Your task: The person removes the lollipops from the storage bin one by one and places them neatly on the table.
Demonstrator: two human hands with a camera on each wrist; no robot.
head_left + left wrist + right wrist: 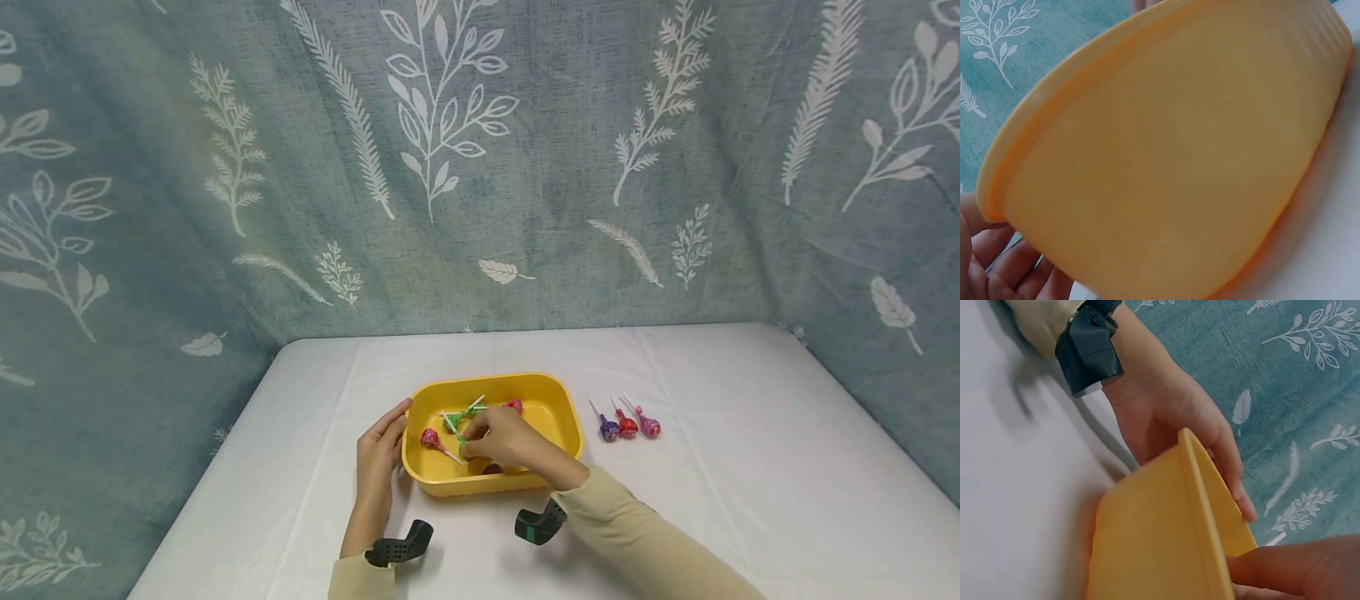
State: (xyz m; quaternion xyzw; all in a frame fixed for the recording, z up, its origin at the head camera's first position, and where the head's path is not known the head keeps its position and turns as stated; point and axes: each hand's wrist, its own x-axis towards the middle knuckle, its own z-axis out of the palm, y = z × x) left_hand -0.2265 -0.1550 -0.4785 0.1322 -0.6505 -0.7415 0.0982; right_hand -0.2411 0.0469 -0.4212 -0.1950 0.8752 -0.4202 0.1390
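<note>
A yellow plastic tray (564, 421) with raised walls stands on the table, holding several wrapped lollipops. Inside it, my right hand (501, 437) pinches a green lollipop (462, 448), its white stick slanting up and left. Another green lollipop (452, 423) lies just behind. A pink lollipop (431, 438) is at the tray's left, a red-pink one (514, 406) toward the back, and a dark one (492, 469) near the front wall, partly hidden. Against the tray's left outer wall rests my left hand (377, 458), fingers extended along it. In the right wrist view, the tray wall hides the right fingertips.
To the right of the tray, a purple lollipop (608, 431), a red one (627, 428) and a pink-purple one (649, 427) lie side by side on the white tablecloth (750, 467). Behind the table hangs a blue-green curtain (555, 250) with white leaf prints.
</note>
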